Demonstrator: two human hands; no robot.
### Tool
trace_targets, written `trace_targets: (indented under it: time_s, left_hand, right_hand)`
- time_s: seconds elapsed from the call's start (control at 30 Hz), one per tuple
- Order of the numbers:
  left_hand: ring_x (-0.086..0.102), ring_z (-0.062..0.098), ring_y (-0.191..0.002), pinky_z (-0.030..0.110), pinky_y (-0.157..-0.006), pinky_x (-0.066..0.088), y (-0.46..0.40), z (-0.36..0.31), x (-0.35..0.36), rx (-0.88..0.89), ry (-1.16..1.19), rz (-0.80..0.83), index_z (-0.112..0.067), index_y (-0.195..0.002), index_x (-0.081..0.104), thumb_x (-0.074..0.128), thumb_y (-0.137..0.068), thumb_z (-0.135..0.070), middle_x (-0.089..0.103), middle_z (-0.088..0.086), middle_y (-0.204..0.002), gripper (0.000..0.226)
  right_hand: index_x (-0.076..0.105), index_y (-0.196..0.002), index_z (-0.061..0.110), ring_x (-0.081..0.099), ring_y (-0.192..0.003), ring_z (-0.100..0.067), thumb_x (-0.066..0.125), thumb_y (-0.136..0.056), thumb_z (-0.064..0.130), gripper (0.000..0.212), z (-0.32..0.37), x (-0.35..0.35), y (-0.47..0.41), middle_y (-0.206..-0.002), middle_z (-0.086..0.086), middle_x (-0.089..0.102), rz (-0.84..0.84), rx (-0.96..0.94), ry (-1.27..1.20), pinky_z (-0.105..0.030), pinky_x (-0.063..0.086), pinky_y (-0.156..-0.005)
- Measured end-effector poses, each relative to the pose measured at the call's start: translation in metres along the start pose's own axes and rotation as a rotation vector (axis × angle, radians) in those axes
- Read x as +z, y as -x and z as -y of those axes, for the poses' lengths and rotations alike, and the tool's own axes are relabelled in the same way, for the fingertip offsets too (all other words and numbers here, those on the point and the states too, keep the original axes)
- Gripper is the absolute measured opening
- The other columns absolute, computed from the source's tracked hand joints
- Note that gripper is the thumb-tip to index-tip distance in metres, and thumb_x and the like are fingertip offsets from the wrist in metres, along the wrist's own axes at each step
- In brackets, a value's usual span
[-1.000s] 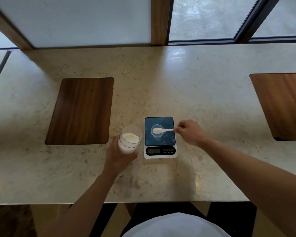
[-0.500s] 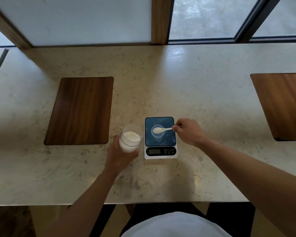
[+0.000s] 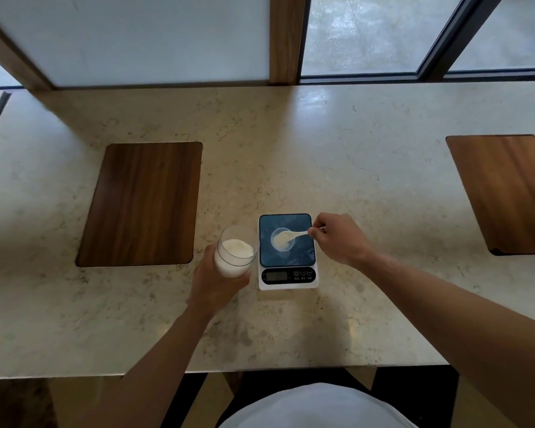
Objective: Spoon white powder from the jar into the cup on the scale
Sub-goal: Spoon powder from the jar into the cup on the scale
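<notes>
A clear jar [image 3: 236, 253] half full of white powder is held by my left hand [image 3: 215, 284], just left of the scale and tilted a little toward it. The white kitchen scale [image 3: 288, 274] has a dark blue top, and a small clear cup [image 3: 278, 246] stands on it. My right hand [image 3: 340, 239] pinches the handle of a white spoon [image 3: 291, 236]. The spoon's bowl is over the cup and carries powder.
The marble counter [image 3: 322, 156] has a dark wooden inset board [image 3: 142, 203] at the left and another board [image 3: 507, 193] at the far right. Windows and a wooden post run along the back. The counter's front edge lies close to my body.
The spoon's bowl has dipped and turned inside the cup. The jar and my left hand stay beside the scale, almost unmoved.
</notes>
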State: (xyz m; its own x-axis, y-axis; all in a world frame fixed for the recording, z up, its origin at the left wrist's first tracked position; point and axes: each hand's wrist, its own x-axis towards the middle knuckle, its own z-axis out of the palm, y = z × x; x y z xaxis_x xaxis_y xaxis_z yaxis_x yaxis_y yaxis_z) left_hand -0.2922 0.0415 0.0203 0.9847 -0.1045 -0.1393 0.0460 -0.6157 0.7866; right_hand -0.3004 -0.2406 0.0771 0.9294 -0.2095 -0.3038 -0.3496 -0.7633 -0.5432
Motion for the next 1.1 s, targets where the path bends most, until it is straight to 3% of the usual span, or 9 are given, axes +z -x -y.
trace_targets:
  time_s: [0.17,0.37,0.53,0.77,0.93,1.1]
  left_hand:
    - [0.056,0.011,-0.089,0.015,-0.068,0.038,0.0,0.001,0.001,0.002,-0.011,-0.009,-0.023,-0.118,0.051,0.093,-0.052,-0.026,0.057,-0.012,-0.101,0.078]
    - [0.056,0.007,-0.085,0.008,-0.066,0.036,0.0,-0.001,0.003,0.005,0.001,-0.014,-0.033,-0.11,0.048,0.092,-0.051,-0.027,0.055,-0.022,-0.095,0.073]
    - [0.057,0.01,-0.085,0.014,-0.066,0.039,0.0,-0.001,0.003,0.011,0.003,-0.022,-0.037,-0.107,0.046,0.091,-0.051,-0.029,0.056,-0.019,-0.095,0.072]
    - [0.058,0.01,-0.085,0.01,-0.066,0.038,0.002,0.001,0.004,0.028,0.003,-0.025,-0.036,-0.109,0.047,0.087,-0.05,-0.032,0.057,-0.016,-0.096,0.072]
    - [0.058,0.01,-0.085,0.013,-0.067,0.04,0.003,0.0,0.004,0.026,-0.004,-0.018,-0.037,-0.109,0.046,0.088,-0.05,-0.032,0.058,-0.016,-0.097,0.072]
    - [0.057,-0.007,-0.084,0.009,-0.063,0.039,0.006,-0.002,0.002,0.011,0.005,-0.014,-0.044,-0.105,0.043,0.086,-0.049,-0.038,0.056,-0.025,-0.094,0.071]
  right_hand:
    - [0.066,-0.093,0.014,0.061,-0.064,-0.018,0.058,-0.098,0.028,0.016,0.002,-0.001,0.003,-0.082,-0.005,0.07,-0.018,-0.084,0.064,-0.031,0.048,-0.055]
    - [0.065,-0.094,0.014,0.061,-0.067,-0.019,0.058,-0.098,0.028,0.016,0.005,-0.002,0.005,-0.084,-0.004,0.071,-0.051,-0.164,0.112,-0.037,0.054,-0.06]
    - [0.065,-0.094,0.014,0.061,-0.069,-0.019,0.056,-0.099,0.026,0.016,0.005,-0.004,0.008,-0.083,-0.003,0.071,-0.085,-0.21,0.131,-0.034,0.053,-0.059]
    - [0.067,-0.096,0.012,0.061,-0.067,-0.018,0.058,-0.098,0.024,0.015,0.007,-0.007,0.011,-0.083,-0.003,0.072,-0.13,-0.243,0.113,-0.033,0.052,-0.059]
    - [0.069,-0.096,0.012,0.06,-0.063,-0.017,0.061,-0.096,0.025,0.015,0.007,-0.01,0.012,-0.077,-0.002,0.07,-0.179,-0.239,0.084,-0.033,0.051,-0.056]
    - [0.066,-0.091,0.012,0.06,-0.069,-0.014,0.057,-0.098,0.027,0.019,0.004,-0.01,0.012,-0.078,0.003,0.067,-0.183,-0.105,-0.1,-0.03,0.048,-0.055]
